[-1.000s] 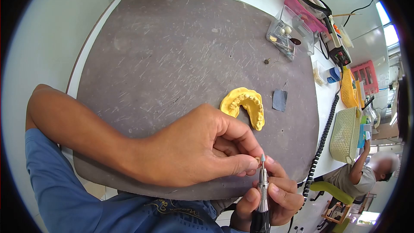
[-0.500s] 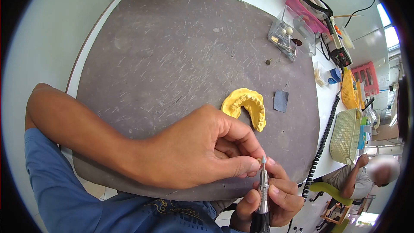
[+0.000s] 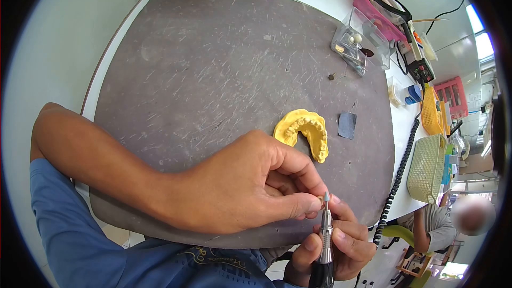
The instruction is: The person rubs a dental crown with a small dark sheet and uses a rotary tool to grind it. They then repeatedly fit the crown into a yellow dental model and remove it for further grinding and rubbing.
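Observation:
My right hand (image 3: 344, 242) is wrapped round a rotary handpiece (image 3: 325, 250) with a silver front and a dark body. A pale blue-green pointed grinding tip (image 3: 326, 196) stands up from its nose. My left hand (image 3: 256, 181) pinches thumb and forefinger together right beside that tip. Whatever sits in the pinch is tiny and mostly covered by the fingertips, with only a yellowish edge showing. Just beyond my left hand, a yellow dental cast (image 3: 305, 128) with a horseshoe row of teeth lies on the scratched grey-brown mat (image 3: 213, 64).
Right of the cast lies a small grey square of abrasive sheet (image 3: 347, 125). A clear box (image 3: 362, 42) of small tools stands at the mat's far right corner. A black coiled cord (image 3: 397, 181) runs along the right edge, near a woven basket (image 3: 426, 169). Another person (image 3: 434, 224) sits at far right.
My hands, the handpiece and the cast look unmoved. At far right, the other person's raised arm has come down.

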